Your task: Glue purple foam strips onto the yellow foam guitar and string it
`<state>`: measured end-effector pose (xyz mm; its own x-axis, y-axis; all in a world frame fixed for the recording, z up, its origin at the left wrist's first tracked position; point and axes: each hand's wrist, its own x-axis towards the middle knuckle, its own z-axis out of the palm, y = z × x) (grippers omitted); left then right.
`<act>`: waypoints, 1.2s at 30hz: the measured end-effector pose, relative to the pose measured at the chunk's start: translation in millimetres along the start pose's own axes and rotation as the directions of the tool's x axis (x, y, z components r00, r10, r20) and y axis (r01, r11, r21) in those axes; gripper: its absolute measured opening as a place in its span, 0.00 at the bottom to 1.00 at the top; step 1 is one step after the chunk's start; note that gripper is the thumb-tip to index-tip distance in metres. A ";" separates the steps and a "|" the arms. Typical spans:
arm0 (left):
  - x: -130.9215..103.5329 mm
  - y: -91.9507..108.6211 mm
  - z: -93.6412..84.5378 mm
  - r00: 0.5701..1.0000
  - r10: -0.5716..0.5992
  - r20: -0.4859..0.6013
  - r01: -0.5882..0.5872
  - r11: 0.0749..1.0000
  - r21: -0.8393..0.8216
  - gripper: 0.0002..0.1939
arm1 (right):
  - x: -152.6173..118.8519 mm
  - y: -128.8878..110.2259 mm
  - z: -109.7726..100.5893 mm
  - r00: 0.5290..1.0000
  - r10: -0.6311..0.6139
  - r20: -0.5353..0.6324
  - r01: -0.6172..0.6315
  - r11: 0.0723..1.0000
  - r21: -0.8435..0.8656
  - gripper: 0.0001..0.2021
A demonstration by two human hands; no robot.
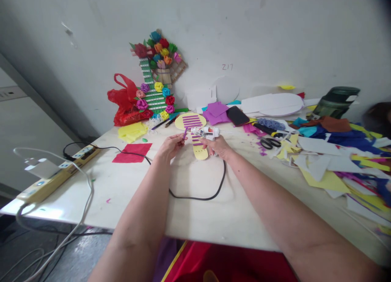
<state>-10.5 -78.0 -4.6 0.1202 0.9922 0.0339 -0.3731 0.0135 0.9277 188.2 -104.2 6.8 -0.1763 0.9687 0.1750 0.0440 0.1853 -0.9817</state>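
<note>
My left hand (173, 146) is closed in a pinch on a small purple strip (185, 133). My right hand (220, 146) grips a white hot glue gun (210, 131), whose nozzle points left, close to the strip. Beneath and behind both lies a pale yellow sole-shaped cutout (200, 153) with several purple strips across it. The glue gun partly covers the middle of the cutout. A black cord (195, 199) loops over the table in front of my hands.
A power strip (58, 177) with a white charger (41, 168) sits left. Red cloth-like sheet (132, 153), yellow sheet (132, 131) and a red bag (125, 100) lie left. Scissors (270, 143), a phone-like black object (237, 116), scraps (320, 151) and a green bottle (337, 102) are right. Paper-flower crafts (155, 98) lean on the wall.
</note>
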 end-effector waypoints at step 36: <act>-3.4 1.8 -0.3 0.982 -0.099 0.162 0.128 0.975 -0.179 0.04 | -2.5 -5.7 1.2 0.995 0.009 -0.099 -0.011 1.000 -0.022 0.14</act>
<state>-11.9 -81.3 -3.2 0.3044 0.9525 0.0014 -0.5132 0.1628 0.8427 187.2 -107.9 11.9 -0.0773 0.9819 0.1729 0.0673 0.1782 -0.9817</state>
